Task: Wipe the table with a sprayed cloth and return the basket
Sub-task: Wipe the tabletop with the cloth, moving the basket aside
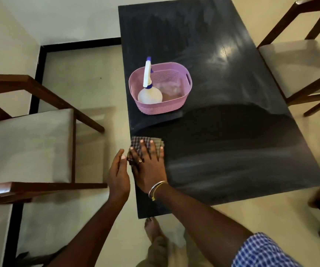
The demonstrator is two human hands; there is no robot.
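With the right hand spread flat on the checked cloth at the table edge nearest the basket, and the open left hand cupped beside it, press evenly and sweep crumbs into that palm.

My checked brown cloth lies flat at the left edge of the dark, glossy table, one corner hanging over. Further up stands the pink perforated basket, holding an upright white spray bottle.
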